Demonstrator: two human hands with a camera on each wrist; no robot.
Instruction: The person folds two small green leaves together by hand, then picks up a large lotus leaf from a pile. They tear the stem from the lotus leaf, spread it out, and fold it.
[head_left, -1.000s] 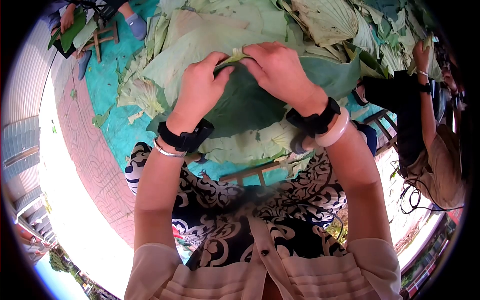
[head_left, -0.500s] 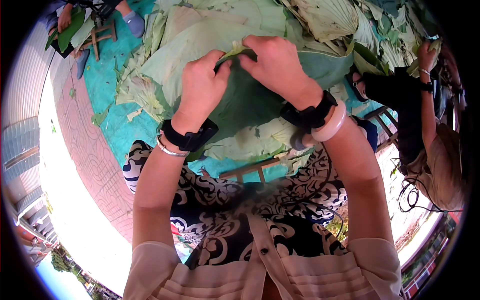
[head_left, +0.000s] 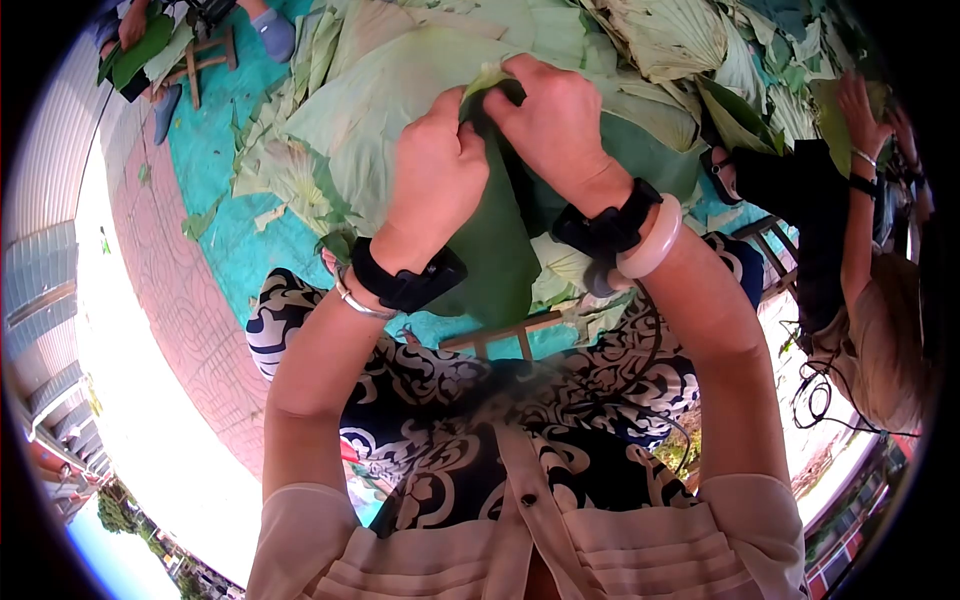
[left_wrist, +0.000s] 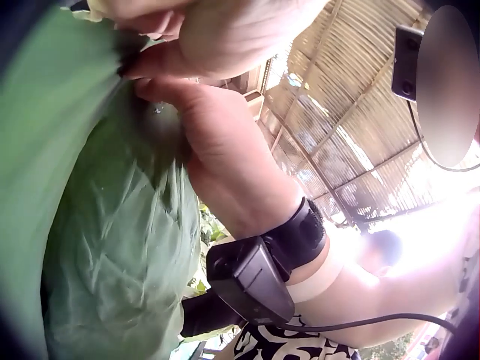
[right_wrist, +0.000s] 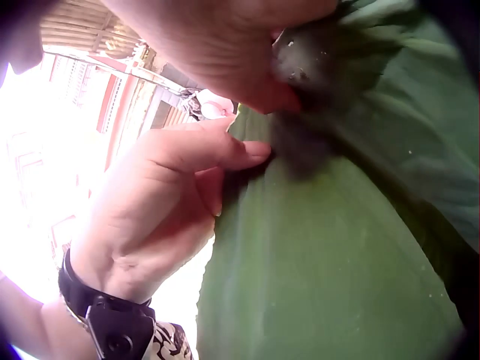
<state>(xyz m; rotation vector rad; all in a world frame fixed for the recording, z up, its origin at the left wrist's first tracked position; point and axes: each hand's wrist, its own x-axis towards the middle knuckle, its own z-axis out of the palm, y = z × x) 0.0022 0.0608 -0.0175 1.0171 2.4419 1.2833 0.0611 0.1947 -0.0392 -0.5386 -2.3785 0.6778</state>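
Observation:
A large lotus leaf (head_left: 490, 250), dark green on the side facing me, hangs from both hands. My left hand (head_left: 438, 175) pinches it near its upper edge; in the right wrist view this hand's thumb (right_wrist: 251, 152) presses on the leaf's face. Close beside it, my right hand (head_left: 560, 125) pinches the same edge, thumb toward the left hand. A dark gap runs down from between the hands, with one leaf part under the left hand and another part (head_left: 650, 170) on the right. Pale green leaves (head_left: 370, 120) lie piled behind and below.
Blue-green sheeting (head_left: 215, 260) covers the ground. Wooden stools stand before my knees (head_left: 520, 335) and at upper left (head_left: 205, 70). At right, another person's hand (head_left: 860, 115) is at a leaf; more seated legs show at upper left. Dry leaves (head_left: 660, 40) heap at the back.
My left hand has moved right and turned inward, closer to the right hand. The leaf, one broad sheet before, now shows a dark gap down its middle, its left part hanging lower.

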